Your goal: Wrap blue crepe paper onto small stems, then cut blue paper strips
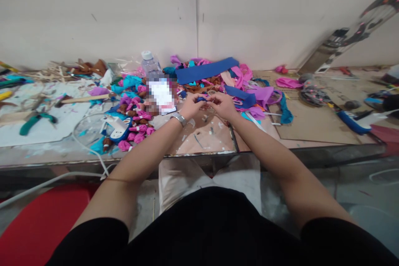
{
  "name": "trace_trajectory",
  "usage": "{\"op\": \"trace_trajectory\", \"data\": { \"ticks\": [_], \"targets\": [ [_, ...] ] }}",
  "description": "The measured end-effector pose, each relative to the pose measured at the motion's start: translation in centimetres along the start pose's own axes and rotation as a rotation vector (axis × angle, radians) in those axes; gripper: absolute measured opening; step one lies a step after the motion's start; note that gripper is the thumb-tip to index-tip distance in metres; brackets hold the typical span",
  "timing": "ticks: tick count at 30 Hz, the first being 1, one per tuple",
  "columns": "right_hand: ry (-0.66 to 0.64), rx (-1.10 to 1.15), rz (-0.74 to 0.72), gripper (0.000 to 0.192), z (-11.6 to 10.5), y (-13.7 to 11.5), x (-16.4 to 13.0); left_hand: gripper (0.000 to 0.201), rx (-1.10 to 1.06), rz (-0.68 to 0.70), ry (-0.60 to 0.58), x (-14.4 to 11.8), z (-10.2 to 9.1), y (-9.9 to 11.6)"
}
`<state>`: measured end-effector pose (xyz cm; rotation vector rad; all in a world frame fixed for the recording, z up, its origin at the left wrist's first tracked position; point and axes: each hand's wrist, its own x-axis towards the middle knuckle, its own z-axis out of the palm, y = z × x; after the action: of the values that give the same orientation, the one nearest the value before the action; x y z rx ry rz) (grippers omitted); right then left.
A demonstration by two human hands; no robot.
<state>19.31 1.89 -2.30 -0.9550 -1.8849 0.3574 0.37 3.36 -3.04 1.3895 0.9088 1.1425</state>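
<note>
- Head view: both forearms stretched forward over a cluttered worktable point(199, 143), hands meeting at the middle of it.
- Left hand point(190, 106) and right hand point(222, 106) are together, fingertips of both pinched on a small blue fabric piece point(202, 99) held between them, just above the tabletop.
- Piece is mostly hidden by the fingers; its shape can't be made out.
- Left wrist carries a metal watch point(180, 119).
- Just left of the left hand: a clear plastic bottle point(151, 66) with a white cap, upright, label blurred.
- Behind the hands: a heap of pink, magenta, teal and brown fabric scraps point(249, 91), with a long blue fabric strip point(205, 70) lying across the top of it.
- Left of the bottle: a cluster of small pink stuffed pieces point(137, 131) and a white and blue tool point(117, 128), near a white cable point(89, 149) that runs off the table edge.
- Far left: green-handled pliers point(34, 120) on a white sheet, and a wooden stick point(84, 99) beyond them.
- Right side: brown cardboard sheet point(311, 126) flat on the table, well apart from the hands; a blue and white tool point(355, 121) lies at its far-right edge.
- Red seat point(40, 220) at lower left, below table level.
</note>
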Motion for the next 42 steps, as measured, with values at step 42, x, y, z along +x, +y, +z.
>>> {"op": "trace_trajectory", "data": {
  "ticks": [42],
  "targets": [
    [0.089, -0.015, 0.046, 0.013, -0.4, -0.6, -0.1, 0.049, 0.04, 0.135, -0.073, -0.5, 0.1, 1.2]
  ]
}}
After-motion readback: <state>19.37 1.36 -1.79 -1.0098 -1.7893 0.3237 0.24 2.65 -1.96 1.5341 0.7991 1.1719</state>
